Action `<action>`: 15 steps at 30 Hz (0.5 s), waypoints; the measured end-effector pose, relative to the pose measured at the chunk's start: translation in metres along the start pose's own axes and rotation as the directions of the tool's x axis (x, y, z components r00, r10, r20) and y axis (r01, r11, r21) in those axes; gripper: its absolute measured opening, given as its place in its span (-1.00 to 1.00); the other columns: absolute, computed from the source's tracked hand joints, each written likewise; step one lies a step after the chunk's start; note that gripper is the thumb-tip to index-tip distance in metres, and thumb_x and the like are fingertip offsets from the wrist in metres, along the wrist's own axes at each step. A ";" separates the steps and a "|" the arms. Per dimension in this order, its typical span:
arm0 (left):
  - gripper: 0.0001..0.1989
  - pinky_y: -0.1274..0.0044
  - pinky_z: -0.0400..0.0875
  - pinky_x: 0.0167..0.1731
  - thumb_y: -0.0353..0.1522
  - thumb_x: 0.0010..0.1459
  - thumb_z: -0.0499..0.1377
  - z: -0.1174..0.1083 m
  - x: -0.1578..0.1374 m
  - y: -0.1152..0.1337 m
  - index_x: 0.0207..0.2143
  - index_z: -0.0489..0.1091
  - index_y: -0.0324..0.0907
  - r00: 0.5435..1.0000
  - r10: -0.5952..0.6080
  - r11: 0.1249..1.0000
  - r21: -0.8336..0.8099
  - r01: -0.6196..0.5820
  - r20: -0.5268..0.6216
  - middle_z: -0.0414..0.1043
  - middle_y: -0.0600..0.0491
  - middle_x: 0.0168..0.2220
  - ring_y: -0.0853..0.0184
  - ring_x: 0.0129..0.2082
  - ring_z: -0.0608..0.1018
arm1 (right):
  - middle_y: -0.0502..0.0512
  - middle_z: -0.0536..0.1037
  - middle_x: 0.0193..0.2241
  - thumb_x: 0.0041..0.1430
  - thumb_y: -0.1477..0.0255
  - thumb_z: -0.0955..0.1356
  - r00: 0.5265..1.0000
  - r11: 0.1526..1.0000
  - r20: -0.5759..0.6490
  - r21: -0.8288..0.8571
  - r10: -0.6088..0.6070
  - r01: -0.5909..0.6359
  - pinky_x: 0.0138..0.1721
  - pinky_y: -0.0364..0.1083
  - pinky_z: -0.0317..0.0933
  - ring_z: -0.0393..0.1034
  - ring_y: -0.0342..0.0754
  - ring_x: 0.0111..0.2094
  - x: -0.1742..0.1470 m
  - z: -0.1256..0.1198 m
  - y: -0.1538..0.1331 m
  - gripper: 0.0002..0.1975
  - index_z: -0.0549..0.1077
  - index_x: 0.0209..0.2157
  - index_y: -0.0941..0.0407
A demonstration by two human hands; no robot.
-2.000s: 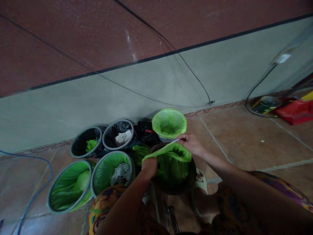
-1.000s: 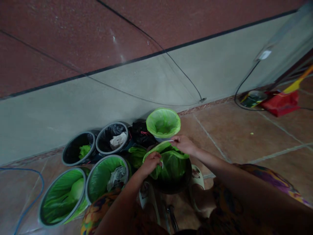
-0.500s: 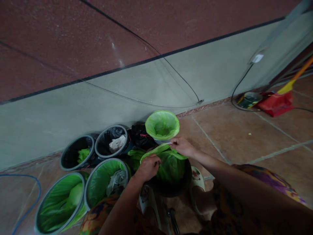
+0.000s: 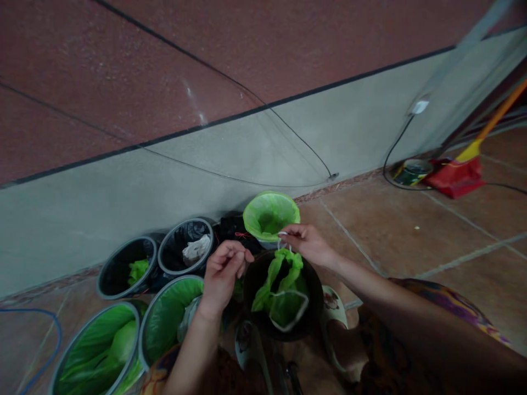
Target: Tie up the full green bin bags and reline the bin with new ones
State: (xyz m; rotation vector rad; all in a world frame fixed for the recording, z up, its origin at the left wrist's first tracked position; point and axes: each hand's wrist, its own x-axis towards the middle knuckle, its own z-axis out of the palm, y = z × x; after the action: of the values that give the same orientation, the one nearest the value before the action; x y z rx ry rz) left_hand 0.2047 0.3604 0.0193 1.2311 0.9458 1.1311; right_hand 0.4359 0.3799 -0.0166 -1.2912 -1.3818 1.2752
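Note:
My right hand (image 4: 307,241) pinches the white drawstring (image 4: 279,242) of a green trash bag (image 4: 294,282). Gathered at its top, the bag hangs over and partly inside a dark round bin (image 4: 315,293) between my feet. A loose white loop of the drawstring droops at the bag's near side. My left hand (image 4: 226,269) is raised left of that bin, away from the bag, its fingers curled and the tips close together. Whether anything small is between them I cannot make out. Behind the bin stands a smaller bin (image 4: 272,211) lined with light green plastic.
To the left stand two black-lined bins, one (image 4: 127,269) with green scraps, another (image 4: 187,247) with white paper, and two green-lined bins (image 4: 99,348) (image 4: 168,312). A black bag (image 4: 236,227) leans by the wall. At right are a red dustpan (image 4: 457,178), a tin (image 4: 411,171) and cables.
My left hand has let go of the bag's rim and moved up and left. The spread bag opening is now bunched, with its drawstring pulled out by my right hand.

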 end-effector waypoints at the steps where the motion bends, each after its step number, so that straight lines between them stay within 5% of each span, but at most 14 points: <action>1: -0.83 0.65 0.09 -0.59 -0.26 0.16 0.26 -0.002 0.001 0.004 -0.31 0.38 -0.16 1.000 -0.008 1.000 -0.029 0.008 -0.015 0.49 0.13 -0.45 0.55 -0.63 0.23 | -0.04 0.45 -0.53 0.13 0.18 0.36 1.000 1.000 0.014 0.018 -0.021 0.021 -0.42 -0.16 0.12 0.23 -0.18 -0.50 -0.003 0.000 -0.007 -0.71 0.49 -0.42 0.13; 4: -0.83 0.64 0.10 -0.57 -0.28 0.13 0.27 -0.003 0.004 0.005 -0.33 0.39 -0.18 0.996 -0.088 0.995 0.040 0.088 0.009 0.48 0.13 -0.47 0.54 -0.62 0.26 | -0.06 0.41 -0.55 0.14 0.14 0.35 0.996 0.999 0.074 -0.027 -0.040 0.042 -0.42 -0.15 0.08 0.20 -0.18 -0.50 -0.009 -0.002 -0.010 -0.68 0.47 -0.45 0.13; 7: -0.83 0.61 0.21 -0.49 -0.28 0.10 0.26 0.002 0.002 -0.004 -0.29 0.43 -0.19 0.953 -0.237 0.954 0.232 0.191 0.188 0.49 0.10 -0.43 0.48 -0.53 0.37 | -0.07 0.35 -0.59 0.13 0.13 0.34 0.998 0.991 0.058 -0.130 -0.002 0.009 -0.43 -0.14 0.04 0.15 -0.18 -0.52 -0.007 -0.002 0.006 -0.65 0.42 -0.52 0.13; 10: -0.78 0.57 0.30 -0.38 -0.26 0.10 0.23 0.009 -0.008 -0.011 -0.23 0.48 -0.19 0.825 -0.409 0.852 0.487 0.192 0.389 0.50 0.06 -0.38 0.38 -0.39 0.47 | -0.05 0.41 -0.56 0.12 0.17 0.33 0.999 0.985 0.048 -0.174 0.007 0.002 -0.39 -0.14 0.07 0.20 -0.17 -0.49 -0.002 -0.002 0.021 -0.69 0.48 -0.47 0.14; 15: -0.65 0.54 0.28 -0.42 -0.23 -0.05 0.32 0.025 -0.032 -0.015 -0.18 0.50 -0.14 0.631 -0.636 0.592 0.805 0.032 0.443 0.52 0.11 -0.42 0.30 -0.43 0.52 | -0.05 0.40 -0.57 0.15 0.21 0.31 0.998 0.967 0.047 -0.252 -0.029 0.040 -0.43 -0.15 0.04 0.19 -0.17 -0.51 -0.001 -0.008 0.020 -0.70 0.49 -0.46 0.14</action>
State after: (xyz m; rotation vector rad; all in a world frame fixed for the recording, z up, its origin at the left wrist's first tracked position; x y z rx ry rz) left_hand 0.2240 0.3240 0.0059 1.8185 0.9966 -0.2114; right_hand 0.4467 0.3790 -0.0350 -1.4094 -1.6315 1.1353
